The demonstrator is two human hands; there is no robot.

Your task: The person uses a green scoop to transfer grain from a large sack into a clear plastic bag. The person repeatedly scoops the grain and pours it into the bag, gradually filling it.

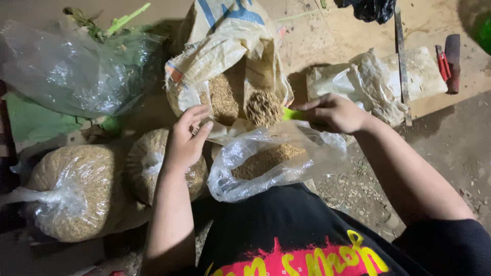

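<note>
A clear plastic bag (266, 163) partly filled with brown grain lies open in front of me. My left hand (185, 139) pinches its left rim, fingers curled on the plastic. My right hand (335, 112) grips the bag's far right rim, next to a green scoop (292, 113) that is mostly hidden. Just behind stands a large woven sack (230, 56), open at the mouth, with the same grain (263, 107) showing inside.
Two tied plastic bags of grain (76, 189) (146, 163) lie at my left. A big clear bag of green stalks (76, 66) sits at the back left. Crumpled plastic sheets (368, 82), a metal strip (401, 56) and a red-handled tool (444, 62) lie on the right.
</note>
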